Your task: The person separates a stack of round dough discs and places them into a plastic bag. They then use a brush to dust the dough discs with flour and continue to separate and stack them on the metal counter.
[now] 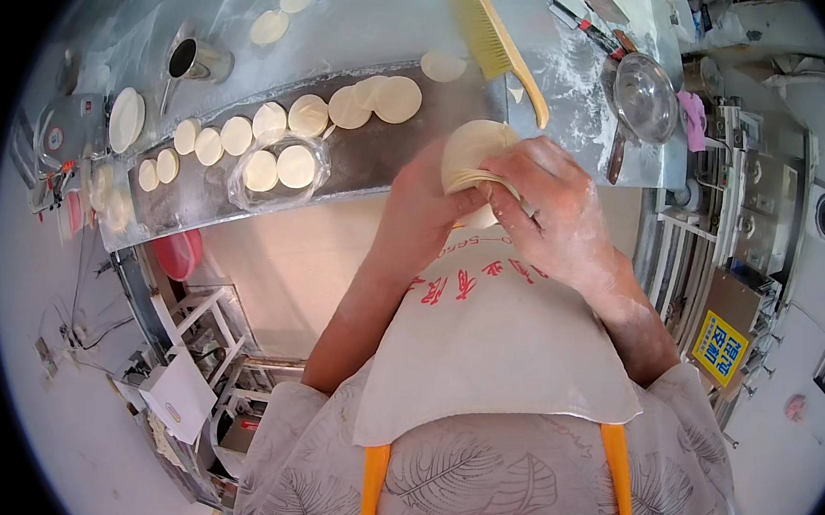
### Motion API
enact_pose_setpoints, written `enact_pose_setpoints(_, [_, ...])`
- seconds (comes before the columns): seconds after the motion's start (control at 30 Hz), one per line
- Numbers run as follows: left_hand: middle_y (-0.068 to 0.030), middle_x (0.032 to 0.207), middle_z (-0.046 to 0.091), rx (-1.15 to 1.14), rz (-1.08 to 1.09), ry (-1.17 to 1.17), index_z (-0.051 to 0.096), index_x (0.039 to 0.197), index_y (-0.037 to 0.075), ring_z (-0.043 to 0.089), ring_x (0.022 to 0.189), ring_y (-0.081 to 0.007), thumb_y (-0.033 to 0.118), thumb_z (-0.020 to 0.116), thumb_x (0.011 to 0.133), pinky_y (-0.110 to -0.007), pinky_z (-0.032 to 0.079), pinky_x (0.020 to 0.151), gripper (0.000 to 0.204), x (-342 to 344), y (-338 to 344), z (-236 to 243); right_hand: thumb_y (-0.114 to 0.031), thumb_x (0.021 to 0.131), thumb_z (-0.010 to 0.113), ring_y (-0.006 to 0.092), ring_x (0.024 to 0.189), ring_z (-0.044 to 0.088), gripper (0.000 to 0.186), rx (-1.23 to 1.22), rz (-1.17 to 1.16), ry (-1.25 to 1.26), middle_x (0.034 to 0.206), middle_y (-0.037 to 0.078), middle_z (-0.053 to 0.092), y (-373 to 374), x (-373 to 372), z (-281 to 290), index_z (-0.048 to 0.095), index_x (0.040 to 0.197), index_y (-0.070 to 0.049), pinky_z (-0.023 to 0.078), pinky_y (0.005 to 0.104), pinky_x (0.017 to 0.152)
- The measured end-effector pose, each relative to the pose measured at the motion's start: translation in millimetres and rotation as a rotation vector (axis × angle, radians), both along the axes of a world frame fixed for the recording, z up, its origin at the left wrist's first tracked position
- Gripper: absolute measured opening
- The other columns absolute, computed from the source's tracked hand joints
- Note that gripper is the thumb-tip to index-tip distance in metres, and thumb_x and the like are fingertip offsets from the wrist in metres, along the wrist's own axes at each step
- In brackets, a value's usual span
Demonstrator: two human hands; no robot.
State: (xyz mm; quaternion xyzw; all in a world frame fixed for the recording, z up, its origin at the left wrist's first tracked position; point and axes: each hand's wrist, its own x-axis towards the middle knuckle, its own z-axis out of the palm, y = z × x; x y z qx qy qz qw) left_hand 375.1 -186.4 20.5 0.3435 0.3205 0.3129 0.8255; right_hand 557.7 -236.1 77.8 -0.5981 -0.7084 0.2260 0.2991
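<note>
A small stack of round, pale dough wrappers [472,152] is held up in front of my apron, near the table's front edge. My left hand [425,189] grips the stack's left side, thumb in front and the other fingers mostly hidden behind it. From the right, my floury right hand [555,205] pinches the lower edge, where several thin layers are spread apart. Closest on the table is a row of more round wrappers [398,100], some overlapping, on a dark strip [461,108]. Two of them lie on a clear plastic bag [316,163].
Beyond my hands lies a wooden-handled brush [519,69]. A metal strainer [646,97] rests at the table's right end amid scattered flour. A metal cup [206,61] and a white oval dish [126,121] stand at left. Metal racks [722,203] flank the table on the right.
</note>
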Motion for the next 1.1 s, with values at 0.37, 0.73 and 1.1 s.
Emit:
enact_pose_setpoints(0.37, [-0.0141,0.150,0.061,-0.246,0.173,-0.240,0.046,0.157,-0.002,0.058,0.141,-0.0249,0.013,0.068,0.106,-0.043,0.047,0.120,0.058,-24,0,-24,-0.012,0.101,0.074,0.0204,0.088,0.075,0.023,-0.340,-0.193,0.491,0.101,0.012,0.079,6,25,38,0.075,0.123,-0.005,0.057,0.0327,0.079])
enact_pose_setpoints(0.73, [-0.0139,0.146,0.063,-0.198,0.354,-0.046,0.051,0.152,-0.004,0.061,0.137,-0.0249,0.007,0.064,0.108,-0.041,0.050,0.118,0.047,-75,3,-75,-0.015,0.100,0.073,0.0212,0.077,0.074,0.025,-0.192,-0.289,-0.170,0.091,0.015,0.078,56,103,-41,0.076,0.123,-0.005,0.056,0.0327,0.073])
enact_pose_setpoints(1.1, [-0.0142,0.148,0.062,-0.299,0.420,0.010,0.050,0.152,-0.005,0.061,0.137,-0.0253,0.004,0.065,0.106,-0.042,0.050,0.118,0.049,-80,-14,-75,-0.023,0.099,0.073,0.0372,0.084,0.075,0.023,-0.435,-0.207,-0.139,0.096,0.021,0.076,51,58,-149,0.077,0.114,-0.005,0.058,0.0454,0.075])
